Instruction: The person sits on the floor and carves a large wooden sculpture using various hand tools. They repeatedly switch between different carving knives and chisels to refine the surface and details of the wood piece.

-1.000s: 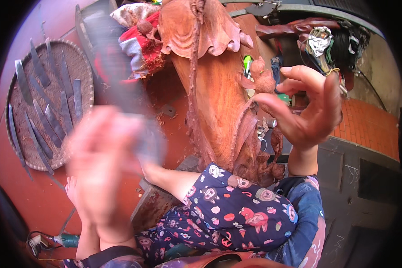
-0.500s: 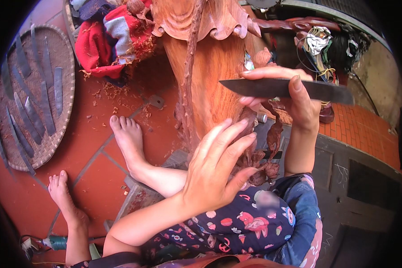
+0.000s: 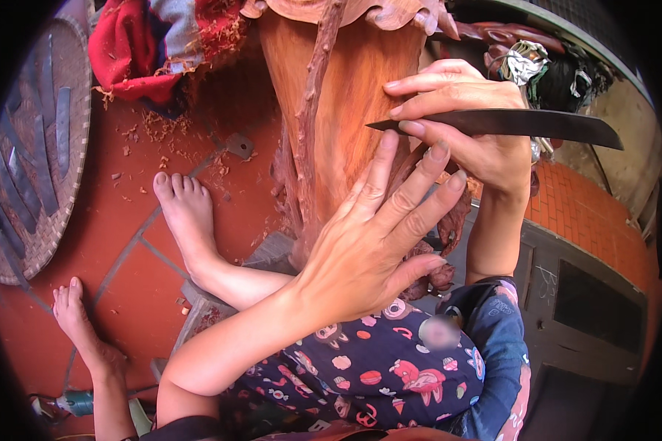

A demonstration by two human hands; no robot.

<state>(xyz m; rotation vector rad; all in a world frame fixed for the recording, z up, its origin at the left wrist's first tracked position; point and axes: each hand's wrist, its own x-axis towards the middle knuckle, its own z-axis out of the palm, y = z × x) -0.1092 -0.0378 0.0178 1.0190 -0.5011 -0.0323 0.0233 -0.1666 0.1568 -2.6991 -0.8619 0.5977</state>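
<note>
My right hand (image 3: 485, 143) pinches a long dark blade (image 3: 537, 126) between thumb and fingers, close to its pointed end. That point faces left, in front of a tall piece of orange-brown carved wood (image 3: 346, 88). Just below it, my left hand (image 3: 375, 228) is open with the fingers spread. Its index fingertip lies close to the blade's point; whether they touch, I cannot tell. A thin knobbly stem of wood (image 3: 312, 95) runs down the left side of the carving. Behind my left hand, reddish-brown carved knobs (image 3: 441, 275) partly show.
At the left, a round woven tray (image 3: 70, 198) holds several dark blades. Red and grey cloth (image 3: 129, 55) with wood shavings lies at the upper left. My bare foot (image 3: 187, 213) rests near the carving on red floor tiles (image 3: 129, 220). A dark panelled door (image 3: 566, 294) is at the right.
The right hand's grip has shifted along the blade toward its point, so more blade sticks out to the right. My left hand has moved up and right, toward the point. The view has shifted.
</note>
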